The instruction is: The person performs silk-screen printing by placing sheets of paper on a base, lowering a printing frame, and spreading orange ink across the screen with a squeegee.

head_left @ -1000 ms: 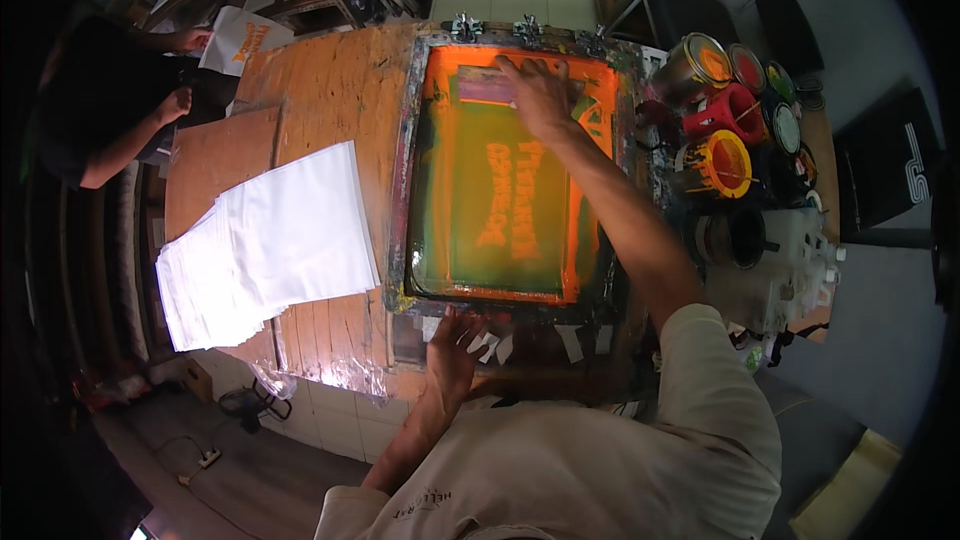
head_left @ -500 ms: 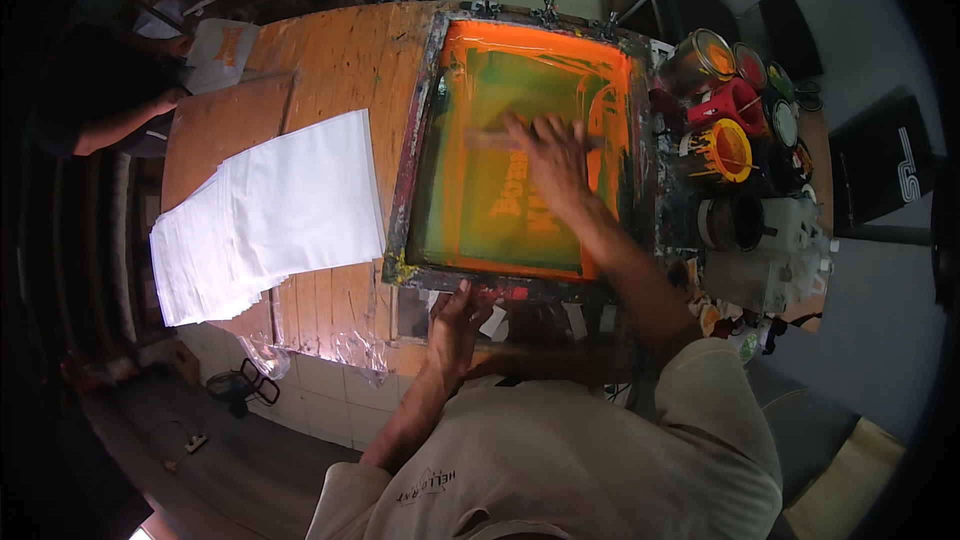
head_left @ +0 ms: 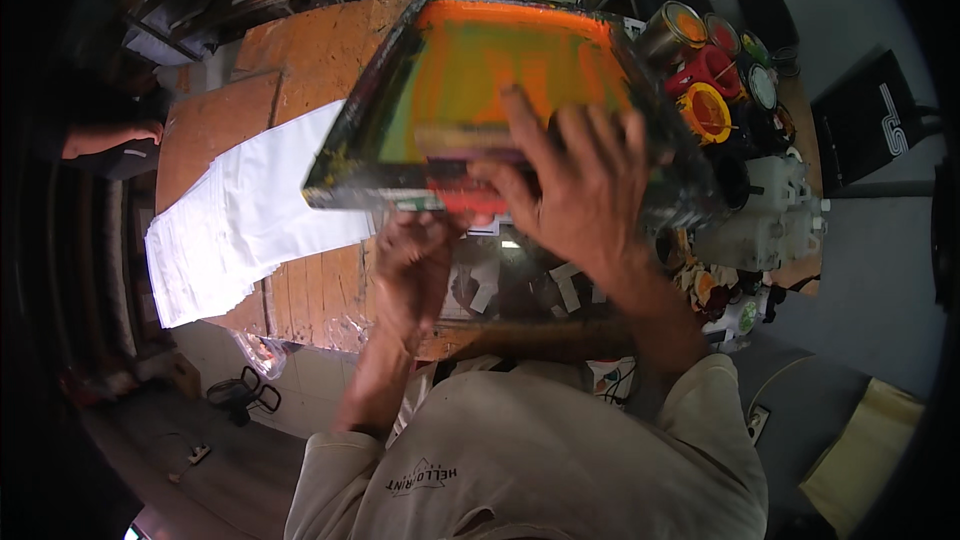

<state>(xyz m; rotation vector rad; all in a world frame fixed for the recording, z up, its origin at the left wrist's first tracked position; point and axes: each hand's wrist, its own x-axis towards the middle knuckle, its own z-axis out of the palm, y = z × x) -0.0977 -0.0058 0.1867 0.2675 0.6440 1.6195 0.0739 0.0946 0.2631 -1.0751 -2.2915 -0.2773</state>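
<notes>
A screen printing frame [head_left: 350, 190] is tilted up with its near edge raised off the table; its far edge stays at the clamps. Orange ink is smeared over the green mesh [head_left: 470, 70]. My left hand [head_left: 412, 260] is closed on the near edge of the frame, fingers partly hidden beneath it. With my right hand [head_left: 585, 185] I hold a squeegee [head_left: 465, 143] low on the mesh, close to the near edge. The hand covers much of the squeegee, and both are blurred. Under the raised frame shows a dark platen [head_left: 510, 285] with pale tape pieces.
Fanned white sheets or bags [head_left: 265, 205] lie left of the frame on the wooden table [head_left: 325, 290]. Ink cans [head_left: 680, 28] and a yellow ink pot [head_left: 706, 112] crowd the right side, near translucent jugs [head_left: 765, 220]. Another person's hand [head_left: 140, 132] is at the far left.
The frame's near edge has risen from the table, lifted by my left hand. My right hand and the squeegee have come down the mesh toward me. The other person's hand has shifted.
</notes>
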